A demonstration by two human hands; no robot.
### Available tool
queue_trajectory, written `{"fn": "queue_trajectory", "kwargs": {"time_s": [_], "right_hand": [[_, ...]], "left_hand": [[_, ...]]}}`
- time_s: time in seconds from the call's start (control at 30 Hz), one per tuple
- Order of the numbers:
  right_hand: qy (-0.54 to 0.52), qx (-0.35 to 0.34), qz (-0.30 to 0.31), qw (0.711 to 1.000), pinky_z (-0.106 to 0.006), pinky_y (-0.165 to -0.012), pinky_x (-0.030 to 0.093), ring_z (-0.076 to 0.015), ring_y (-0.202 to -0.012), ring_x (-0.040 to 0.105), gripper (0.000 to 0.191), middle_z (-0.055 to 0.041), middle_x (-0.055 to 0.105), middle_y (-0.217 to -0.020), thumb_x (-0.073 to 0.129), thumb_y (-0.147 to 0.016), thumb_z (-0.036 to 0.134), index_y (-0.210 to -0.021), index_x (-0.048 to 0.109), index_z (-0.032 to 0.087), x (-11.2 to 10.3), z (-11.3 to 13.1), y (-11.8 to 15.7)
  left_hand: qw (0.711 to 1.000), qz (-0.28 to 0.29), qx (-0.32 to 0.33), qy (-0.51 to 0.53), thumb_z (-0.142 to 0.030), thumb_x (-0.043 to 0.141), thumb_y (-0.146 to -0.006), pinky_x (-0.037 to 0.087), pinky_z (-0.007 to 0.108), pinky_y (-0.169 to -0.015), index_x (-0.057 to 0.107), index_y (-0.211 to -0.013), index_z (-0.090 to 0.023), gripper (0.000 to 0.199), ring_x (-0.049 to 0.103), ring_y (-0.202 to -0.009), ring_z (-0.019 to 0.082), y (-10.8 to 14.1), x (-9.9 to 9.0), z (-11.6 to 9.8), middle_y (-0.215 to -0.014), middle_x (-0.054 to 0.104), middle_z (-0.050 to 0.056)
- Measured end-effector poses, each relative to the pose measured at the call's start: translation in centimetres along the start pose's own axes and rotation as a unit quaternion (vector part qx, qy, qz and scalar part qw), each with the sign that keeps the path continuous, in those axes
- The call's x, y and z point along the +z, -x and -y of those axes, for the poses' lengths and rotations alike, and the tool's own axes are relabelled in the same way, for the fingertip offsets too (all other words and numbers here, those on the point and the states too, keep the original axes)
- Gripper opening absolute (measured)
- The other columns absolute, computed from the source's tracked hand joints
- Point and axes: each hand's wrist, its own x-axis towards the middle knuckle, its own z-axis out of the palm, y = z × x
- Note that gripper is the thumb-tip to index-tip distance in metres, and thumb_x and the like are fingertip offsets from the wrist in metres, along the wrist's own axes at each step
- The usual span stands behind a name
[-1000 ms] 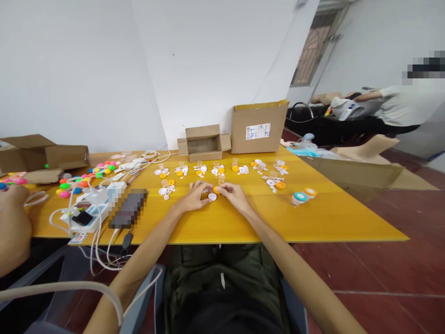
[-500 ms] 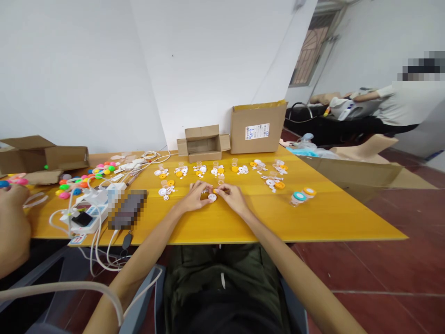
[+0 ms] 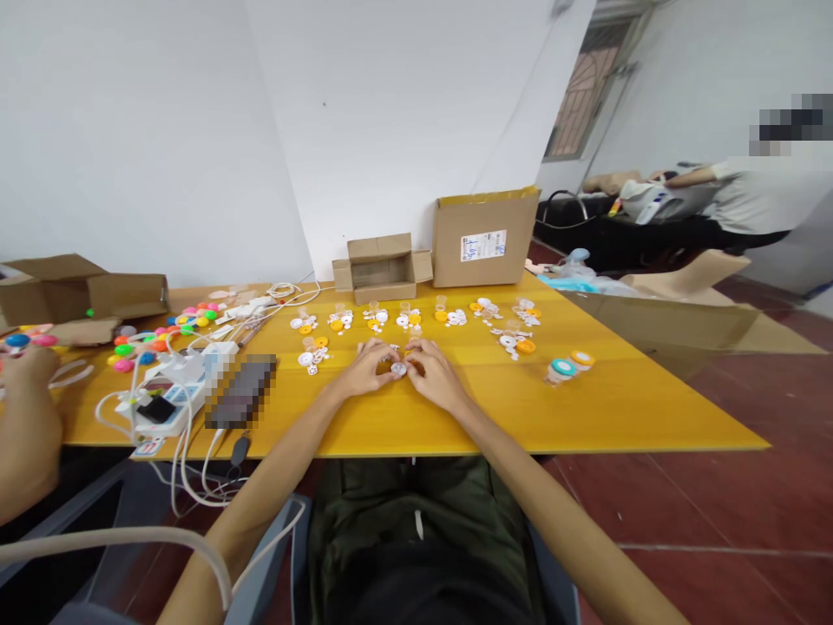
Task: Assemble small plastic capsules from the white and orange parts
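Between my hands, near the middle of the yellow table (image 3: 364, 425), is a small round white piece (image 3: 398, 370). The fingertips of my left hand (image 3: 372, 368) pinch its left side. My right hand (image 3: 430, 373) curls at its right side, thumb and fingertips close together at the piece; whether they grip it or another small part is too small to tell. Just behind my hands stands a small clear cup (image 3: 415, 333). Small piles of white discs, yellow rings and clear cups lie in a row beyond, one pile (image 3: 313, 356) to the left.
Two lidded jars (image 3: 562, 370) stand at the right. A power strip (image 3: 188, 391) with cables and a dark phone (image 3: 242, 392) lie at the left. Cardboard boxes (image 3: 383, 271) stand at the back. Another person's hand (image 3: 27, 391) is at colourful balls, far left.
My right hand has moved slightly left and closer to the round white piece; the yellow part at its fingertips is now mostly hidden. The other person's hand has shifted away from the blue ball.
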Motion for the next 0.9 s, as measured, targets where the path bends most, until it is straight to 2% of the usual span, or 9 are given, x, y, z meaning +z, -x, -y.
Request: {"fn": "queue_trajectory", "kwargs": {"time_s": [0.17,0.4,0.9], "right_hand": [[0.033,-0.019,0.018,0.999,-0.039,-0.089,0.052,-0.0243,-0.099,0.060,0.018,-0.0066,0.066,-0.106,0.063,-0.082,0.008,-0.078,0.067,0.025,-0.09,0.23,0.06],[0.026,-0.023,0.021,0.999,-0.037,-0.086,0.053,-0.0231,-0.097,0.062,0.018,-0.0059,0.066,-0.104,0.063,-0.082,0.008,-0.075,0.064,0.025,-0.08,0.20,-0.01],[-0.059,0.048,0.034,0.996,-0.039,-0.093,0.054,-0.0240,-0.103,0.066,0.015,-0.0062,0.068,-0.103,0.065,-0.078,0.012,-0.070,0.065,0.025,0.35,-0.51,-0.32]], "left_hand": [[1.000,0.004,0.010,-0.008,-0.033,0.067,-0.091,0.036,0.042,-0.105,0.067,-0.096,-0.025,0.010,0.052,-0.111,0.026,-0.06,0.04,0.19,-0.103,0.069,0.002],[1.000,0.010,0.024,-0.009,-0.032,0.067,-0.091,0.036,0.042,-0.103,0.067,-0.097,-0.025,0.009,0.052,-0.110,0.026,-0.08,0.04,0.36,-0.103,0.069,0.003],[0.999,0.010,0.030,-0.003,-0.036,0.065,-0.093,0.036,0.044,-0.103,0.069,-0.094,-0.025,0.012,0.053,-0.108,0.026,-0.01,0.11,0.63,-0.100,0.070,0.005]]}}
